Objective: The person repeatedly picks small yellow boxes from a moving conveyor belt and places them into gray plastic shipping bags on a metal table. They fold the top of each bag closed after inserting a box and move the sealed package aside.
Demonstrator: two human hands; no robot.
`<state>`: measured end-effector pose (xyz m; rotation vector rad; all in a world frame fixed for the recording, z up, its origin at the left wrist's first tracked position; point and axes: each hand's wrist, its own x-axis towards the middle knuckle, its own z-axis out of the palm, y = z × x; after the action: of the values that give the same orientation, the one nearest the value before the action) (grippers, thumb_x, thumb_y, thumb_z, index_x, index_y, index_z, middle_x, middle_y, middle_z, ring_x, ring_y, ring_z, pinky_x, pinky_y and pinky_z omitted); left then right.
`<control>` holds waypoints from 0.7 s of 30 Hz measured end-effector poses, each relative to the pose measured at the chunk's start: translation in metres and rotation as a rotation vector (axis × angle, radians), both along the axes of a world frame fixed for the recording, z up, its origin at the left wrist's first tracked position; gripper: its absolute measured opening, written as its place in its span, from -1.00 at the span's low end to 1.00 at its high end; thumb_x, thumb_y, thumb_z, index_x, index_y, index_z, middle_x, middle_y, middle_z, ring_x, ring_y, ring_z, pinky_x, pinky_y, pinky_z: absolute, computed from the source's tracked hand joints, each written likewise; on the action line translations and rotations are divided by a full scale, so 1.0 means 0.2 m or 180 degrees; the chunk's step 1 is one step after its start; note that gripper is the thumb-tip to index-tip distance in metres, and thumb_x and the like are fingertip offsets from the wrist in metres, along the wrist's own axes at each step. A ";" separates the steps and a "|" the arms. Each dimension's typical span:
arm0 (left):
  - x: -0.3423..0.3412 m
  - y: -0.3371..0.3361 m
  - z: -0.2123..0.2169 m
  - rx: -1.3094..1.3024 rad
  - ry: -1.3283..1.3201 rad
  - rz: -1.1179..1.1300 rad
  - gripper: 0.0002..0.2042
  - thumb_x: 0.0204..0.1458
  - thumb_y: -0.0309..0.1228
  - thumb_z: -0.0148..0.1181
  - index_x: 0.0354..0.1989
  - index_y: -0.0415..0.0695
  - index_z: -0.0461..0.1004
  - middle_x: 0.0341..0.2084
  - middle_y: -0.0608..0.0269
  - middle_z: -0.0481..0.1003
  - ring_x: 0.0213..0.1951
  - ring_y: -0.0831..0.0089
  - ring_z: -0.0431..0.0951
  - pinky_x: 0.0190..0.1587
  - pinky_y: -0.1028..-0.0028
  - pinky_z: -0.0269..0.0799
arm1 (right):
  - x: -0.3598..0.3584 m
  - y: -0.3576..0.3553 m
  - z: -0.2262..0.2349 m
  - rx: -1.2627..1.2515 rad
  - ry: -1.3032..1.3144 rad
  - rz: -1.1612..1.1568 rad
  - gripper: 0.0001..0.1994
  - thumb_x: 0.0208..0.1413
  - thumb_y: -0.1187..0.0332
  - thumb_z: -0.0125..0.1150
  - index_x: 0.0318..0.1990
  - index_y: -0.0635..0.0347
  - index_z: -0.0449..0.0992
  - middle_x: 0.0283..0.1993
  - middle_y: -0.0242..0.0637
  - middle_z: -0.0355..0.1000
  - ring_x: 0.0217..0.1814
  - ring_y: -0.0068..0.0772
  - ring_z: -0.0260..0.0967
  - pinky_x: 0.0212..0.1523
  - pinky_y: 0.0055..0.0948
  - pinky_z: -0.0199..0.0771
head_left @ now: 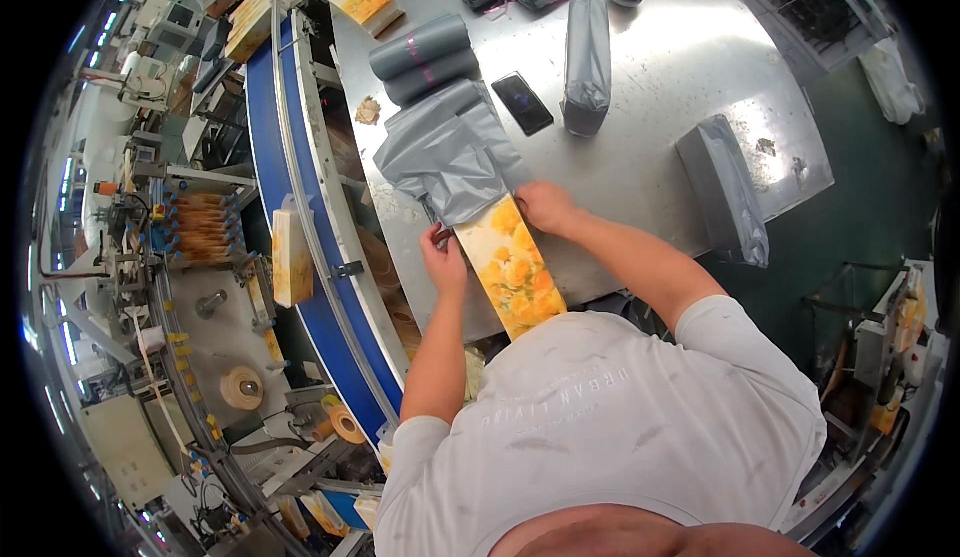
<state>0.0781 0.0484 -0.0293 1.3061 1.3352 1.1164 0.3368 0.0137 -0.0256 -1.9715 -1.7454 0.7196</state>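
A long box with a yellow flower print (518, 275) lies on the metal table, its near end against my shirt. Its far end is at the mouth of a crumpled grey plastic bag (455, 162); how deep it sits inside is hidden. My left hand (446, 261) is closed at the bag's left edge, beside the box, with thumb and fingers pinched together. On the other side, my right hand (548, 206) has its fingers curled at the right corner of the bag's mouth, close against the box.
Rolled grey bags (425, 57) lie beyond the open bag. A phone (523, 104) and two grey-wrapped packages, one upright (586, 67) and one at the right edge (722, 192), rest on the table (630, 177). Left runs a blue conveyor (290, 157) carrying a flower-print pack (292, 257).
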 end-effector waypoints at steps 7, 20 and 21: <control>-0.11 0.22 -0.17 0.1061 0.2676 -0.1077 -0.78 0.12 -0.38 0.20 -0.21 -0.32 0.57 -0.25 -0.25 0.54 -0.17 -0.23 0.53 -0.12 -0.04 0.47 | -0.09 -0.04 0.07 -0.0463 0.0368 -0.0339 -0.76 0.27 0.23 0.10 -0.11 0.11 0.65 -0.05 -0.05 0.62 0.07 0.11 0.54 0.05 0.06 0.55; -0.64 -0.33 -0.06 -0.0391 0.2558 -0.3998 -0.73 0.08 -0.38 0.23 -0.08 -0.20 0.64 -0.14 -0.17 0.65 -0.09 -0.20 0.63 -0.03 0.00 0.55 | -0.31 -0.91 0.05 -0.1685 0.0136 0.1767 -0.77 0.14 0.22 0.18 -0.27 0.12 0.69 -0.21 -0.06 0.65 -0.12 0.12 0.59 -0.07 -0.02 0.59; -0.68 -0.40 -0.09 -0.0478 0.2206 -0.3624 -0.73 0.08 -0.37 0.24 -0.08 -0.21 0.65 -0.14 -0.18 0.65 -0.09 -0.21 0.63 -0.03 0.02 0.55 | -0.33 -0.95 -0.01 -0.1482 0.0272 0.1447 -0.77 0.14 0.22 0.18 -0.27 0.13 0.68 -0.21 -0.05 0.64 -0.14 0.10 0.59 -0.09 -0.04 0.59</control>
<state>-0.0575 -0.0308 -0.0465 2.0053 0.8004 -0.2393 0.2715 -0.1754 -0.0271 -1.7758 -2.1441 1.4531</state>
